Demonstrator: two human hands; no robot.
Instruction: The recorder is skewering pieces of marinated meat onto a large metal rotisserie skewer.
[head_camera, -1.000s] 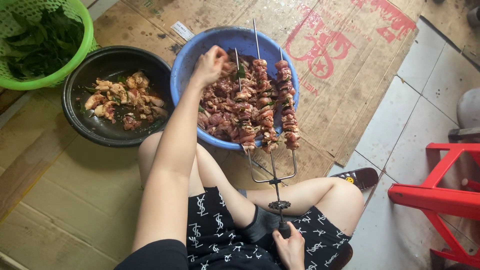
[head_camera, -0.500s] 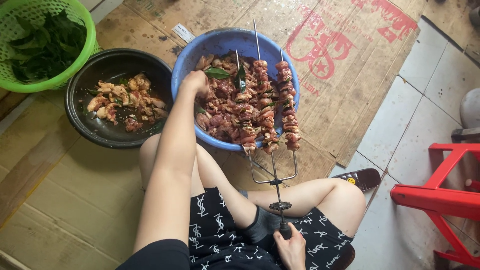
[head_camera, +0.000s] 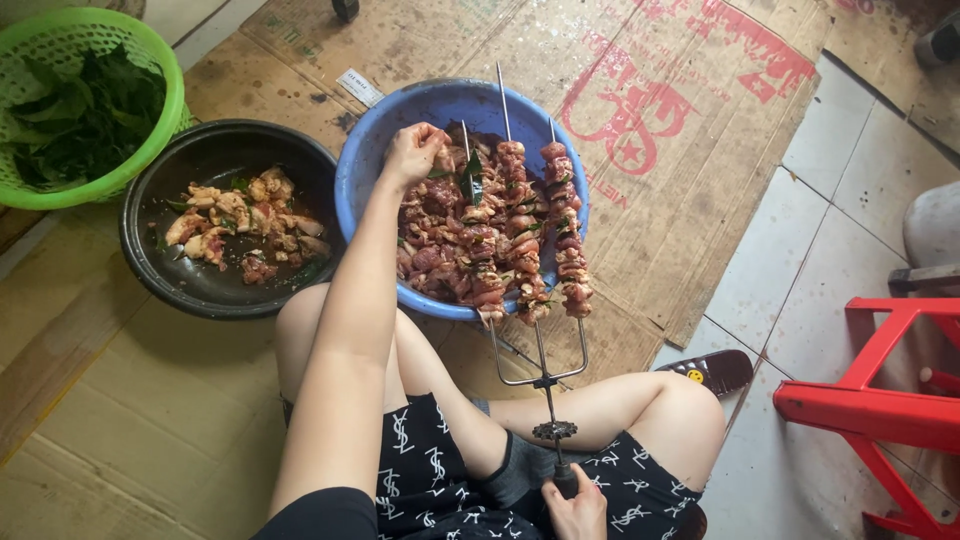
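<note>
Loading the three-pronged skewer (head_camera: 520, 230)
My right hand (head_camera: 575, 505) grips its handle, prongs pointing away; my left hand (head_camera: 412, 152) pinches meat (head_camera: 435, 235) in the blue basin (head_camera: 360, 170).

Left hand (head_camera: 413, 152) curled over near rim of blue basin (head_camera: 362, 160), fingers on meat pieces (head_camera: 440, 245) inside. Right hand (head_camera: 573, 508) at bottom edge, closed around handle of three-pronged metal skewer (head_camera: 540, 345). Prongs loaded with meat chunks, lying across basin, tips past far rim. Green leaf (head_camera: 472, 182) on left prong. Black bowl (head_camera: 160, 260) with paler meat just left of basin. Green basket (head_camera: 150, 60) with leaves at upper left. Cardboard sheet (head_camera: 690, 150) under basins. Red stool (head_camera: 880, 410) at right, black sandal (head_camera: 712, 372) by knee.
</note>
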